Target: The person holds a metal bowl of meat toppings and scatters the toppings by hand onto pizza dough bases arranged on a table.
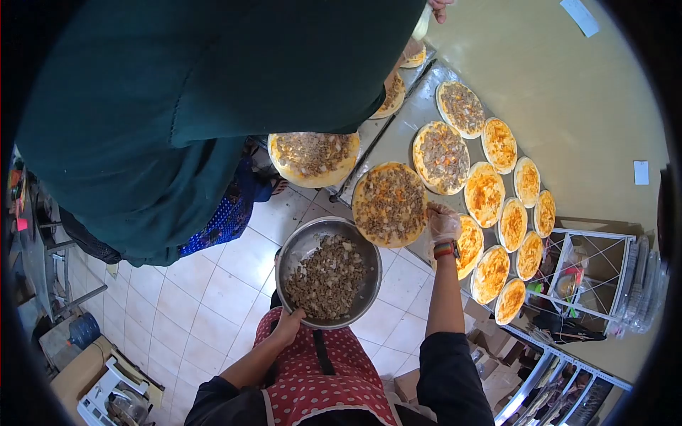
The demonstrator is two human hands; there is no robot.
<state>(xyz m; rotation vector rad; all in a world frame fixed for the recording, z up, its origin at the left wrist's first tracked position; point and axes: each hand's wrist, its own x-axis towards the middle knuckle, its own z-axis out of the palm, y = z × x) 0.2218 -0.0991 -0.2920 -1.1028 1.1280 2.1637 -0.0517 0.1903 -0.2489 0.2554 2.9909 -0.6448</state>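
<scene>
My left hand (288, 326) grips the near left rim of a round metal bowl (375, 273), with the thumb over its edge. Inside lies a crumbly brown minced filling (327, 277) with pale bits. My right hand (445, 221), in a clear plastic glove, is at the right edge of a flat dough round topped with mince (389, 204). Its fingers are loosely bent and apart, partly blurred by the glove, and nothing shows in them. Just below that hand is a dough round with orange sauce (467, 247), partly covered by it.
Several sauced rounds (485, 194) and mince-topped rounds (440, 157) cover the metal table (398, 135). A co-worker in a dark green garment (213, 92) stands close at upper left, beside another topped round (314, 153). A metal rack (590, 273) stands at right.
</scene>
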